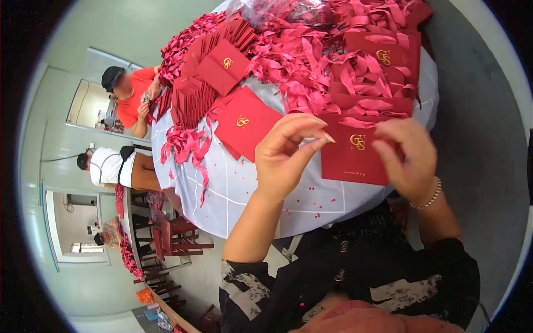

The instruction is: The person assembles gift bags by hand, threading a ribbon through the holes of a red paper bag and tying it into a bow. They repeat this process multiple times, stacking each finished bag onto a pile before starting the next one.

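Observation:
My left hand (pixel 288 152) is raised over the table, thumb and fingertips drawn together in a pinch; I cannot make out anything between them. My right hand (pixel 410 158), blurred and wearing a beaded bracelet (pixel 430 197), curls at the right edge of a red paper gift bag (pixel 355 161). This bag has a gold logo and a pink ribbon (pixel 358 122) along its top, and it is the front one of a row of similar bags. Left of my left hand, flat red bags (pixel 247 122) with the same logo lie stacked.
A round table with a pale cloth (pixel 222 205) bears fanned piles of red bags (pixel 194 100), heaps of pink ribbon (pixel 283 61), clear plastic (pixel 277 11) and red dots. A person in orange (pixel 133 102) handles items across the table. Stools (pixel 177 236) and other people stand left.

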Action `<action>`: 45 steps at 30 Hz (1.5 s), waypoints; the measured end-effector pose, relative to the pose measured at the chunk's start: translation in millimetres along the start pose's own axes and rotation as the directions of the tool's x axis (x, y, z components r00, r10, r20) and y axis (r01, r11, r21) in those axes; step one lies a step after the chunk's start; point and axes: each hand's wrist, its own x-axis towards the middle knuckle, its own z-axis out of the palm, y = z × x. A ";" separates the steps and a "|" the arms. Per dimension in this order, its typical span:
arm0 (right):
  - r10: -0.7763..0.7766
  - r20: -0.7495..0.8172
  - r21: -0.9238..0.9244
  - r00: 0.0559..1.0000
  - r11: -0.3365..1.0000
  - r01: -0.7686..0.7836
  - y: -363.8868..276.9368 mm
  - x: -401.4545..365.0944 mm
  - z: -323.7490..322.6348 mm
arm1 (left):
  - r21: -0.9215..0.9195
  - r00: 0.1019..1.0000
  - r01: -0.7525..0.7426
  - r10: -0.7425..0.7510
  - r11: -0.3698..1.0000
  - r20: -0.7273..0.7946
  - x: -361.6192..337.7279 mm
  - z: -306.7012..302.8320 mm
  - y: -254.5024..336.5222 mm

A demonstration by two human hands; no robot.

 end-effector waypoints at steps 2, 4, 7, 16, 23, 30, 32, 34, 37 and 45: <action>0.171 0.146 0.340 0.974 0.916 -0.212 -22.7 1.1 10.7 | 0.095 1.000 -0.020 0.019 0.995 0.010 -5.1 9.7 7.2; 0.223 0.189 0.495 0.956 0.820 -0.289 -32.9 1.2 23.1 | 0.387 0.980 -0.199 0.176 0.900 0.095 -11.0 14.2 12.7; 0.213 0.194 0.569 0.958 0.771 -0.287 -38.6 0.4 29.6 | 0.443 0.963 -0.267 0.249 0.856 0.099 -19.9 15.6 19.3; 0.164 0.243 0.608 0.956 0.743 -0.281 -44.7 -1.9 46.9 | 0.482 0.955 -0.276 0.295 0.832 0.037 -40.2 3.8 19.8; 0.212 0.303 0.680 0.929 0.635 -0.367 -40.4 -5.6 54.3 | 0.436 0.966 -0.238 0.260 0.868 0.009 -42.2 2.2 16.0; 0.212 0.308 0.631 0.927 0.684 -0.366 -37.0 -3.1 48.3 | 0.534 0.949 -0.306 0.296 0.788 0.107 -36.6 4.1 14.0; 0.218 0.310 0.643 0.925 0.669 -0.373 -34.6 -3.8 47.0 | 0.486 0.970 -0.225 0.241 0.844 0.029 -36.8 8.0 11.8; 0.222 0.312 0.633 0.924 0.676 -0.377 -29.7 -3.7 42.6 | 0.450 0.979 -0.200 0.195 0.870 0.056 -37.0 9.2 10.6; 0.290 0.237 0.570 0.927 0.731 -0.374 -20.6 -8.9 32.8 | 0.503 0.986 -0.168 0.135 0.848 0.101 -25.6 10.1 8.4; 0.490 -0.221 0.065 0.843 0.870 -0.488 37.8 -39.2 -9.6 | 0.550 0.904 0.417 -0.390 0.723 -0.174 -26.5 4.5 -33.4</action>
